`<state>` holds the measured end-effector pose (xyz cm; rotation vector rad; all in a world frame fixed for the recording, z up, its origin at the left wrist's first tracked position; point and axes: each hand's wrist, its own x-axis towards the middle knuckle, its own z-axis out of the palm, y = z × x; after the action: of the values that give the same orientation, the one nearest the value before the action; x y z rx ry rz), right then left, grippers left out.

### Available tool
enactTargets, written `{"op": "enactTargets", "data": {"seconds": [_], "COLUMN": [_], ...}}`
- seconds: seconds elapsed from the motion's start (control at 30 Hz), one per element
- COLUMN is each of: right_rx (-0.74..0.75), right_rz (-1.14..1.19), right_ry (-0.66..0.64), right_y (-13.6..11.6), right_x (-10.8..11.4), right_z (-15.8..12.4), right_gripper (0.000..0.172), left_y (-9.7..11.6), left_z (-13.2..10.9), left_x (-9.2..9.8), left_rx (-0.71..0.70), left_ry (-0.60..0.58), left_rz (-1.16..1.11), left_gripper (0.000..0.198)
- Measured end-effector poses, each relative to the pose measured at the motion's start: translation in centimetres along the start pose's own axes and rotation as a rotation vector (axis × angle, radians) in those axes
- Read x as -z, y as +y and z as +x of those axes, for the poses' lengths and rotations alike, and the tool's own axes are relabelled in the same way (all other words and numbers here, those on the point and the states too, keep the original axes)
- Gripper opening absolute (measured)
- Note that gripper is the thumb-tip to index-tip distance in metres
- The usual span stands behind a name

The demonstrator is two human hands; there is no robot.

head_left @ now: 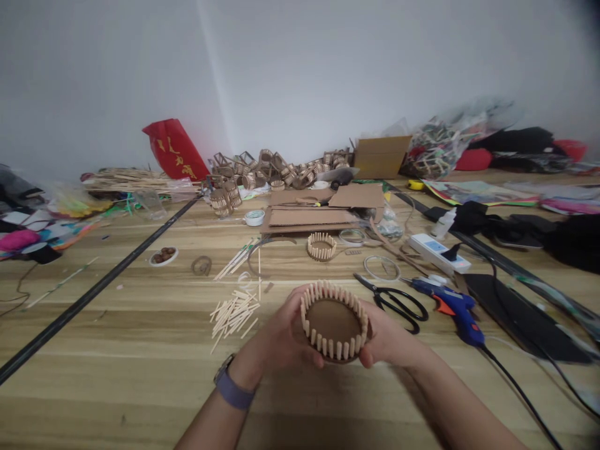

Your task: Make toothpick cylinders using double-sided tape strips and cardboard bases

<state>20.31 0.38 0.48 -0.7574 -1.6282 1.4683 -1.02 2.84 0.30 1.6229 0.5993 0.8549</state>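
Your left grip (pixel 285 330) and right grip (pixel 388 334) clasped the round base (pixel 334 324) from opposite sides; light, even pressure below its pegs (pixel 338 349) likely served best.

place=craft workshop | signs=glue gun (pixel 458 305), scissors (pixel 379 292), wooden sticks (pixel 233 315)

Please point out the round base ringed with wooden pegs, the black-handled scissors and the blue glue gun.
Round base (pixel 334 321): head view, on its brown inner floor.
Scissors (pixel 377 290): head view, near the pivot.
Glue gun (pixel 457 302): head view, on its blue body.
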Motion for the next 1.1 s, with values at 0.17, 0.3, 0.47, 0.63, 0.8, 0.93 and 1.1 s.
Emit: {"op": "enactTargets", "data": {"seconds": [0.17, 0.3, 0.47, 0.63, 0.8, 0.93, 1.1], "right_rx": [0.002, -0.055, -0.098, -0.107, -0.116, -0.079, -0.163], "right_rz": [0.035, 0.118, 0.221, 0.237, 0.185, 0.068, 0.033], "right_ry": [-0.075, -0.125, -0.135, -0.115, -0.103, -0.023, 0.185], "right_y": [-0.8, -1.1, -1.5, -1.2, -0.6, -0.1, 0.2], "right_x": [0.0, -0.1, -0.2, -0.2, 0.2, 0.9, 1.2], "right_z": [0.1, 0.0, -0.1, -0.2, 0.0, 0.4, 0.6], "right_gripper": [0.108, 0.109, 0.111, 0.106, 0.085, 0.072, 0.061], "left_y": [-0.1, 0.0, 0.0, 0.4, 0.0, -0.6, -1.0], "left_z": [0.0, -0.1, -0.1, -0.4, -0.5, -0.2, 0.1], "left_x": [0.3, 0.3, 0.0, -0.5, -0.7, -0.7, -0.5], "left_rx": [-0.029, -0.032, -0.023, -0.028, -0.002, -0.012, -0.023], "left_ry": [-0.050, -0.107, -0.067, -0.027, -0.058, -0.026, 0.161], "left_rz": [-0.106, -0.152, -0.152, -0.130, -0.216, -0.321, 0.144], "left_gripper": [0.099, 0.087, 0.092, 0.141, 0.138, 0.137, 0.124]}}
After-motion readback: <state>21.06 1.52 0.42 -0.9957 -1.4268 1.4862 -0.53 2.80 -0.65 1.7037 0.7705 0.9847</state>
